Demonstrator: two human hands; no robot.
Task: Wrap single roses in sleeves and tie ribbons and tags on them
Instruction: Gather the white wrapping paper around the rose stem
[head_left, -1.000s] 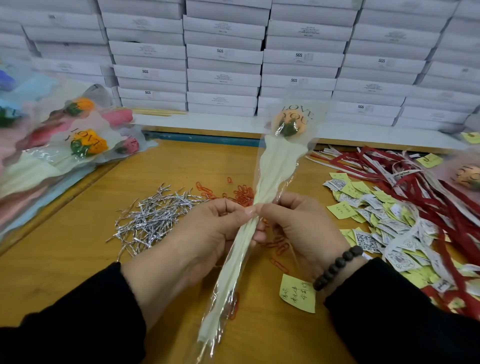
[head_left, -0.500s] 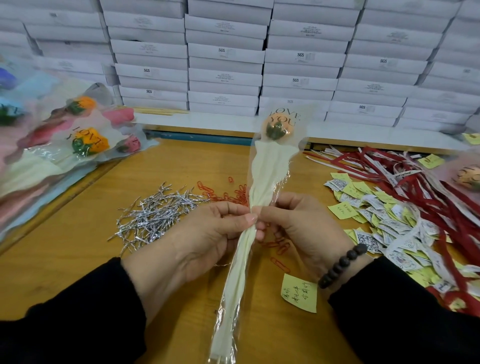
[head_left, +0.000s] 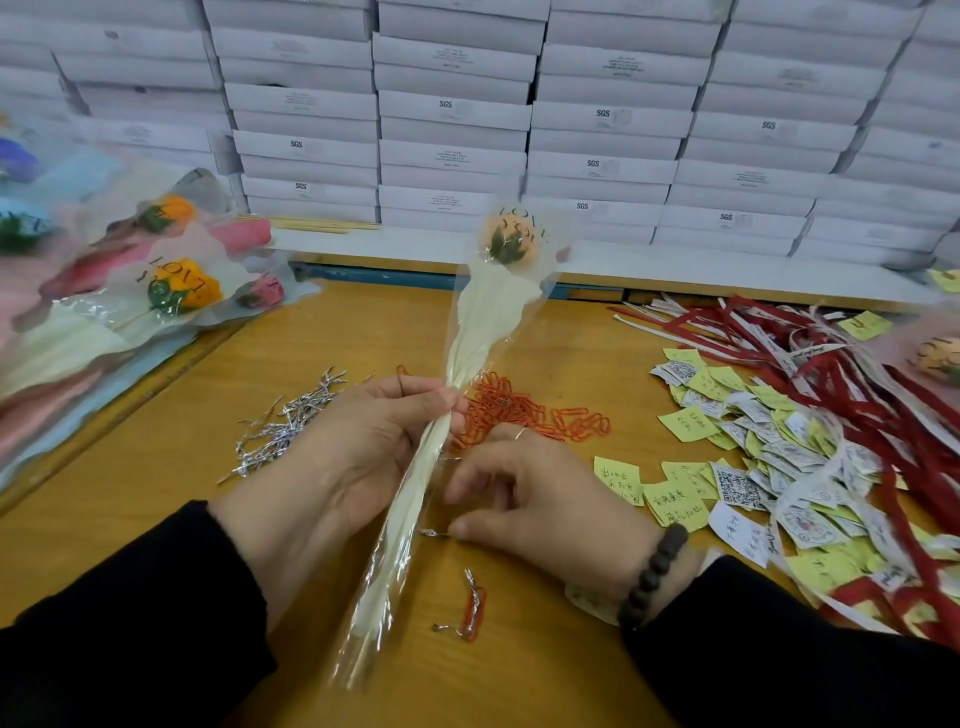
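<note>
A single peach rose (head_left: 511, 240) stands tilted in a clear sleeve (head_left: 485, 322) with cream paper inside and "LOVE YOU" printed near the top. My left hand (head_left: 358, 452) grips the gathered sleeve at its narrow middle. My right hand (head_left: 540, 493) has let go of the sleeve and hovers low over the table, thumb and fingers pinching a short silver twist tie (head_left: 434, 532). Red ribbons (head_left: 810, 374) and paper tags (head_left: 753, 467) lie at the right.
Silver twist ties (head_left: 291, 421) are heaped at the left and orange paper clips (head_left: 519, 410) behind my hands. One tie with a clip (head_left: 470, 608) lies near me. Wrapped roses (head_left: 171, 291) are piled far left. White boxes (head_left: 452, 135) are stacked along the back.
My right hand released the sleeve and dropped to the table, taking hold of a silver twist tie. My left hand alone now holds the rose, which leans slightly more to the right.
</note>
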